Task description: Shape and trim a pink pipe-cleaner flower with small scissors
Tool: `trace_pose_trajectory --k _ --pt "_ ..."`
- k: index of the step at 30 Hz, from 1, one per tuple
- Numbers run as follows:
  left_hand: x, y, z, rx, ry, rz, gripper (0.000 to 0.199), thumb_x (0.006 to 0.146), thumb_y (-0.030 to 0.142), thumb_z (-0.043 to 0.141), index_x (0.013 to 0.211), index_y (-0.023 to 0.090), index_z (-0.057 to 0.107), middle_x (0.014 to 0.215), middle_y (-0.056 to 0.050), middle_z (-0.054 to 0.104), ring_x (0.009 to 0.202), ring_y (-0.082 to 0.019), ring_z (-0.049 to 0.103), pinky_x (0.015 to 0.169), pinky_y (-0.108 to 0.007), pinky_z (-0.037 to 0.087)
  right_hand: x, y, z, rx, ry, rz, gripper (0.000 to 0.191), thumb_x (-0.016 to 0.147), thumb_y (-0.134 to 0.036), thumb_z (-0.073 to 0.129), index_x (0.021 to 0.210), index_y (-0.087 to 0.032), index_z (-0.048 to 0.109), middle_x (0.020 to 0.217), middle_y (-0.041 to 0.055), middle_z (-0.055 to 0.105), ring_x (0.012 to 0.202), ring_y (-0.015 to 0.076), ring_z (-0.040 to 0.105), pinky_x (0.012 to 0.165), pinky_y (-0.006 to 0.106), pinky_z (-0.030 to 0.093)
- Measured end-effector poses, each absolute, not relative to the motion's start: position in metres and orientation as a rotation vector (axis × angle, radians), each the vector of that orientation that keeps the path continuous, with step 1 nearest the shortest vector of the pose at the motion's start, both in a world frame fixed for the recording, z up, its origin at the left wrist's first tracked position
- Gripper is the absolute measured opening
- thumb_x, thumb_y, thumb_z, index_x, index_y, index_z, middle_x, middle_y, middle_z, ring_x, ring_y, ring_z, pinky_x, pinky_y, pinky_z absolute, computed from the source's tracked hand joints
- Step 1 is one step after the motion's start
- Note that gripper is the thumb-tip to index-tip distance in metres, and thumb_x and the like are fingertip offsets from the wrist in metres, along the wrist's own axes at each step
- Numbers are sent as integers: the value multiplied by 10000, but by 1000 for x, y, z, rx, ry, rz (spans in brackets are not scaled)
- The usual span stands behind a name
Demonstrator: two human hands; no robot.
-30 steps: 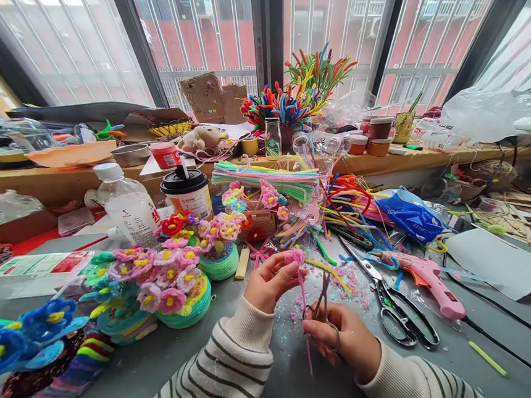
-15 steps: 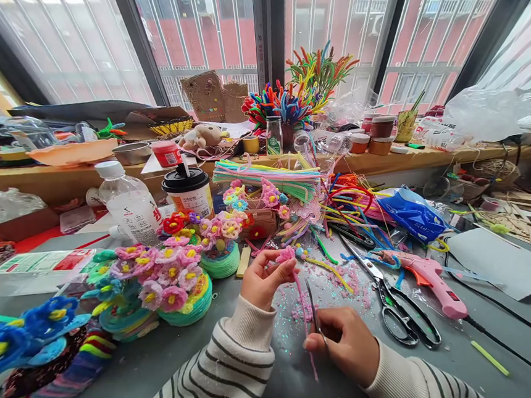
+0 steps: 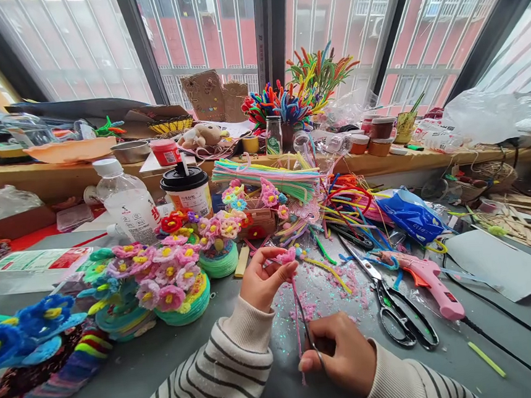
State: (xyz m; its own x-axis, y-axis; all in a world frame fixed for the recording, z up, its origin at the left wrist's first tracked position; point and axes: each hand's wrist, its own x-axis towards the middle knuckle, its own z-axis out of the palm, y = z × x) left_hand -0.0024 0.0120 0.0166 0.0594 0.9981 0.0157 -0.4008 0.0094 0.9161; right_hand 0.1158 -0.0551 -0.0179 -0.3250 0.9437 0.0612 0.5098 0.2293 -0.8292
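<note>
Between the thumb and fingers of my left hand [image 3: 265,277] is a pink pipe-cleaner flower [image 3: 286,256]. Its long pink stem [image 3: 298,332] hangs straight down toward the grey table. My right hand [image 3: 341,350] grips a small pair of scissors [image 3: 302,313], thumb and fingers around the handles. The blades point up and lie right alongside the stem; whether they touch it I cannot tell. Pink fluff trimmings [image 3: 310,309] are scattered on the table behind the stem, and a yellow pipe cleaner [image 3: 328,273] lies just beyond.
Large black-handled scissors [image 3: 398,308] and a pink glue gun [image 3: 428,284] with its cord lie at right. Finished flower pots [image 3: 184,302] crowd the left, near a plastic bottle [image 3: 129,201] and a lidded cup [image 3: 185,190]. Bundled pipe cleaners [image 3: 268,180] sit behind.
My right hand and the small scissors have shifted slightly left and down, bringing the blades closer to the stem. The stem hangs straighter. My left hand stays almost in place.
</note>
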Motion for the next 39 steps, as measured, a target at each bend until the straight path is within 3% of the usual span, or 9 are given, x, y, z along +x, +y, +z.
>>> trace_pose_trajectory --k 5,26,33,39 --pt "-1 11 17 946 861 1338 328 449 176 682 700 135 475 492 52 533 422 -51 490 412 -156 402 114 -55 -17 -1296 -1926 1014 513 595 -614 435 406 -137 428 372 -63 252 384 52 219 358 195 139" --pt "-2 14 13 972 860 1386 363 484 199 657 773 145 444 711 26 489 501 -59 519 464 -196 453 114 -50 -19 -1342 -1752 969 499 600 -549 485 390 -179 226 388 -68 204 378 57 230 361 192 176" --pt "-4 9 15 1273 906 972 266 596 355 552 483 136 452 383 46 444 349 -46 414 364 -164 323 118 -49 -16 -1375 -1669 947 476 630 -565 432 381 -170 339 362 -42 358 376 66 285 381 199 221" --pt "0 1 19 1411 838 729 257 610 327 545 448 132 504 409 18 495 390 -59 428 405 -174 332 122 -48 -18 -1379 -1662 957 480 637 -587 396 411 -163 380 387 -29 368 395 77 299 401 210 229"
